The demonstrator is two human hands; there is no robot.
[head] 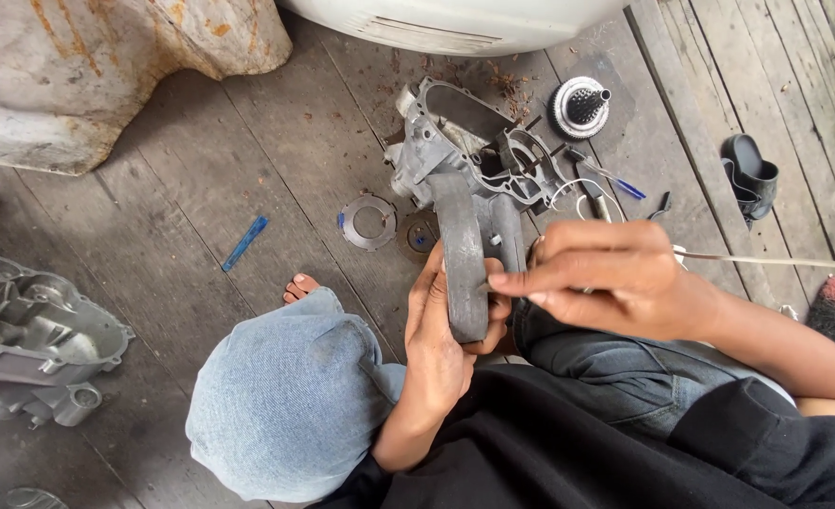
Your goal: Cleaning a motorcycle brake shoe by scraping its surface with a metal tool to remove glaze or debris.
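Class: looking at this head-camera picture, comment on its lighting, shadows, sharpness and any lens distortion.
Head view: soft, even daylight, faint shadows only; no glare, even on the pale curved cover; left hand, right hand and grey engine casing are sharp; the floor planks fan outward, a wide-angle effect.

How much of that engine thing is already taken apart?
Already off: a flat grey metal ring and a round ribbed metal part lie loose on the grey wooden plank floor, and another silvery metal engine cover sits aside. In hand: the left hand holds the grey metal engine casing by its arm while the right hand pinches something small against it. What remains cannot be told.
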